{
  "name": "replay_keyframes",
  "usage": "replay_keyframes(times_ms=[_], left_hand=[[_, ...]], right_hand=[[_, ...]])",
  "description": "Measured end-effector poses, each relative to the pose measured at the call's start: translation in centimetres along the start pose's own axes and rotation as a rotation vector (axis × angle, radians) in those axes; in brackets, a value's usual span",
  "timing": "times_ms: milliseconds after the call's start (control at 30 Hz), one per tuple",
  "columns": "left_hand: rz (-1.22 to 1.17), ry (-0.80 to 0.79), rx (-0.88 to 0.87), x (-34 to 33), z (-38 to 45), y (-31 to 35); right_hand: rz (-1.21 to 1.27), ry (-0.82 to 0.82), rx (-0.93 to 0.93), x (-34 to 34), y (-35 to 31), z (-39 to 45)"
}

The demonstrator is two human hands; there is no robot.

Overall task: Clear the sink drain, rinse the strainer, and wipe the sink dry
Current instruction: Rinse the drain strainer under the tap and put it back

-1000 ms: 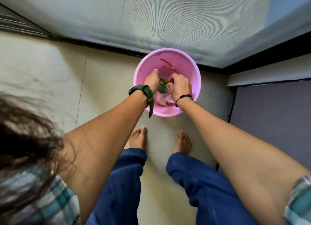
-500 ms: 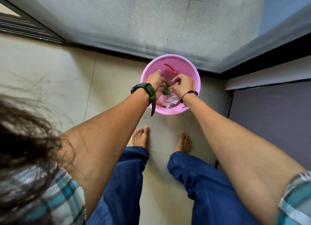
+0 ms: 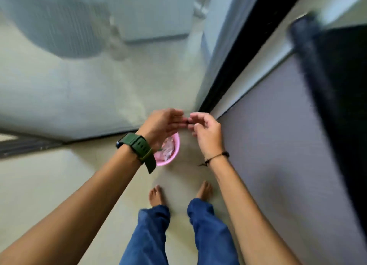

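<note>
The floor (image 3: 59, 185) carried a pink bin (image 3: 174, 151) beside bare feet. Above it, the left hand (image 3: 160, 124) lay flat-fingered, the right hand (image 3: 206, 129) loosely curled, fingertips meeting; anything pinched was too blurred to tell.

1 head-worn wide view looks steeply down past both forearms to the floor (image 3: 59, 185), blurred at the edges.

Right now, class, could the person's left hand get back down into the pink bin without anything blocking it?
Probably yes. The left hand hangs directly above the pink bin, whose top is open, and nothing lies between them; the right hand is off to the side.
</note>
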State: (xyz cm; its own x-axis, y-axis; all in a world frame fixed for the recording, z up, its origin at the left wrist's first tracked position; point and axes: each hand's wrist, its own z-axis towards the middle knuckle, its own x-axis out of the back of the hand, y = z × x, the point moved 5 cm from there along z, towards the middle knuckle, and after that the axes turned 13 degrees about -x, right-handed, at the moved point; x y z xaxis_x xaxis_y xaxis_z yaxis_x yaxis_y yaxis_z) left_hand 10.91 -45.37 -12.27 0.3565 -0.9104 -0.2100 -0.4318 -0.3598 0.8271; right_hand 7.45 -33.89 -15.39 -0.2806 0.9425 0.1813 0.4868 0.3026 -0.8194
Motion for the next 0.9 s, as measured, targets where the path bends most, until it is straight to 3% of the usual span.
replay_keyframes(times_ms=[167, 333, 600, 900], left_hand=[[0.083, -0.326, -0.15, -13.2, -5.6, 10.9], [0.176, -0.583, -0.297, -26.2, -9.9, 16.0], [0.311, -0.882, -0.238, -42.2, -13.5, 11.7], [0.478, -1.264, 0.024, -50.5, -17.0, 2.4]], right_hand=[[0.12, 0.231, 0.236, 13.7, -12.4, -8.6], [0.28, 0.355, 0.343, 25.9, -17.1, -14.8], [0.408, 0.703, 0.289, 40.1, -12.0, -20.3], [0.39, 1.102, -0.051, 45.4, -2.9, -27.0]])
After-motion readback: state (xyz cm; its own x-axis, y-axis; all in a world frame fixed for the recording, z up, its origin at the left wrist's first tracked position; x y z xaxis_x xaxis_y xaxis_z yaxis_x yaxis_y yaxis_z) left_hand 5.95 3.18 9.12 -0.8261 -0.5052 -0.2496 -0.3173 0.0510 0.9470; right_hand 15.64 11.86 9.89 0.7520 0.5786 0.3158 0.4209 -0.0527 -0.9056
